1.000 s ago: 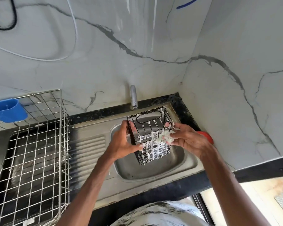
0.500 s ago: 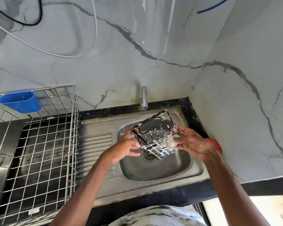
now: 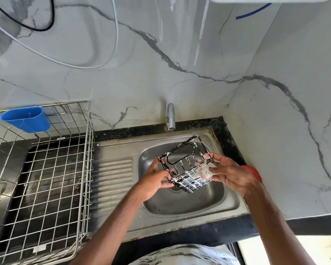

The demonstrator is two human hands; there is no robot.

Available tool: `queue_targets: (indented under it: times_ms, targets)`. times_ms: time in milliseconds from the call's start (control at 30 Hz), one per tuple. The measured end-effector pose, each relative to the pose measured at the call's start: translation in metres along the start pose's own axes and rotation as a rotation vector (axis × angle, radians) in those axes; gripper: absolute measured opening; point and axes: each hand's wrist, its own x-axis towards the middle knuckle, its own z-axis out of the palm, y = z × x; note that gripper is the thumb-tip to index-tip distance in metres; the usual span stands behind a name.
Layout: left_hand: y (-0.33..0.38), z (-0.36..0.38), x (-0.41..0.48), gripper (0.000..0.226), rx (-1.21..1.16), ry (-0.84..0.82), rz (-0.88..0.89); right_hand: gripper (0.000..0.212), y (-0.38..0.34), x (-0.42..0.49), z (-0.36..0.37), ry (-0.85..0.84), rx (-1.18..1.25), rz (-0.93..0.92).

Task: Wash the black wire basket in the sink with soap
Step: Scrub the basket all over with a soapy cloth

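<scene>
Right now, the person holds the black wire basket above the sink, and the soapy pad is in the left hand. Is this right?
Not quite. The head view shows the soapy pad in the right hand, against the black wire basket. The left hand only grips the basket's side. The rest is right: the basket is held above the sink.

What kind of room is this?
Most likely a kitchen: a steel sink with a tap, a wire dish rack beside it, and a soapy wire basket held over the sink.
</scene>
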Motion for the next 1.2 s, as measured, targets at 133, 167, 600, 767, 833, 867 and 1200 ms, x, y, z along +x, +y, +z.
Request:
queue_targets:
  times_ms: [133,167,600,767,833,867,1200]
  targets:
    - [0.0,0.006,0.003,0.039,0.018,0.106,0.051,0.055,0.0,0.001,-0.015,0.171,-0.049,-0.07]
    - [0.0,0.006,0.004,0.037,0.029,0.14,0.065,0.052,0.001,0.0,-0.018,0.272,-0.096,-0.118]
    - [-0.004,0.017,-0.003,0.032,0.103,0.289,0.125,0.04,0.013,0.014,0.079,0.458,-1.085,-0.488]
    - [-0.002,0.021,-0.005,0.031,0.085,0.299,0.152,0.036,0.015,0.031,0.088,0.677,-1.301,-0.668]
    - [-0.001,0.023,-0.007,0.034,0.08,0.304,0.16,0.028,0.018,0.032,0.085,0.623,-1.233,-0.826]
    - [0.0,0.024,-0.008,0.036,0.092,0.312,0.171,0.027,0.02,0.031,0.085,0.581,-1.198,-0.897]
    - [-0.004,0.032,-0.013,0.03,0.231,0.39,0.286,0.044,0.05,0.024,0.112,0.338,-1.271,-1.051]
